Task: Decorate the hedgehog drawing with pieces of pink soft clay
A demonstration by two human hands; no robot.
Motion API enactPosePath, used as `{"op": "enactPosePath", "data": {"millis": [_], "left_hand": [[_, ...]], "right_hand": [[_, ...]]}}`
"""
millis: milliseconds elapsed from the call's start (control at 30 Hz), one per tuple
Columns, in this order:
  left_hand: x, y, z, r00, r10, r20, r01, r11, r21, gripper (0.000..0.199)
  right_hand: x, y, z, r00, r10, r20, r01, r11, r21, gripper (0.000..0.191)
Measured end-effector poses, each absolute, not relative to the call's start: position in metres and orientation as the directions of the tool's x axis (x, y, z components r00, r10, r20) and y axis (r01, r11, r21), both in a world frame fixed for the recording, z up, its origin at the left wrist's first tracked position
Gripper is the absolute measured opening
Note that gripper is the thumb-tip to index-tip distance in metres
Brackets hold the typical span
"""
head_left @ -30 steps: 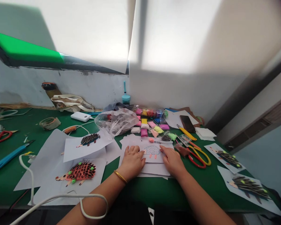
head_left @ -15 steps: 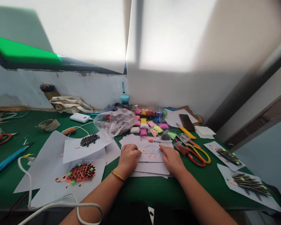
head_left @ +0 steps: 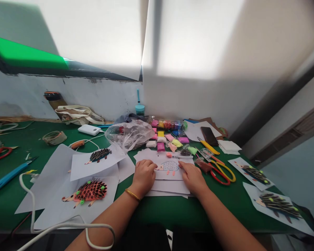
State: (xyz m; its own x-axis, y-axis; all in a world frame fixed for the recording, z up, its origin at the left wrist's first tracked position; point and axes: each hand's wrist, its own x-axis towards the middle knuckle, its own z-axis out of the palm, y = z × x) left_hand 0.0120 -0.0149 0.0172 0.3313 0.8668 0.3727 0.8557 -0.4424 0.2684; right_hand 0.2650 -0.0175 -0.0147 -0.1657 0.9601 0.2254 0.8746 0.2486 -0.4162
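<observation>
A hedgehog picture (head_left: pixel 170 166) lies on a white sheet (head_left: pixel 183 176) in front of me. Blue outlines fill its body; the face and feet are flat peach-coloured pieces that look like modelling clay. My left hand (head_left: pixel 146 174) rests on the sheet's left part, fingers bent and close together, the tips at the hedgehog's snout. Anything between them is hidden. At the picture's right end lies my right hand (head_left: pixel 193 176), its index finger stretched out onto the paper and nothing seen in it. Above the picture are a white pen-like stick (head_left: pixel 184 157) and a small peach lump (head_left: pixel 169 154).
Several coloured clay packets (head_left: pixel 161 146) and a plastic bag (head_left: pixel 132 134) stand behind the sheet. Scissors (head_left: pixel 222 172), a yellow cutter (head_left: pixel 209 147) and a phone (head_left: pixel 208 136) are at right. Finished hedgehog pictures (head_left: pixel 90 193) flank both sides. A white cable (head_left: pixel 68 226) crosses front left.
My left fingertips have shifted slightly up from the snout, so its tip shows more. My right hand has barely moved.
</observation>
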Motion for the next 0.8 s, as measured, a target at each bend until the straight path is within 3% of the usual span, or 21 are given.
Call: {"op": "enactPosePath", "data": {"millis": [167, 333, 633, 800], "left_hand": [[0.013, -0.0163, 0.0181, 0.332, 0.869, 0.368, 0.835, -0.452, 0.315, 0.014], [0.0156, -0.0199, 0.0159, 0.53, 0.788, 0.313, 0.721, -0.613, 0.323, 0.004], [0.0175, -0.0158, 0.0089, 0.499, 0.809, 0.311, 0.75, -0.583, 0.314, 0.016], [0.0202, -0.0211, 0.0136, 0.565, 0.764, 0.312, 0.718, -0.642, 0.271, 0.011]], "right_hand": [[0.2657, -0.0174, -0.0146, -0.173, 0.96, 0.22, 0.88, 0.25, -0.403, 0.055], [0.2663, -0.0174, -0.0156, -0.18, 0.959, 0.218, 0.887, 0.254, -0.387, 0.056], [0.2601, -0.0191, -0.0139, -0.173, 0.971, 0.164, 0.925, 0.218, -0.312, 0.059], [0.2614, -0.0189, -0.0149, -0.178, 0.968, 0.177, 0.92, 0.227, -0.319, 0.057]]}}
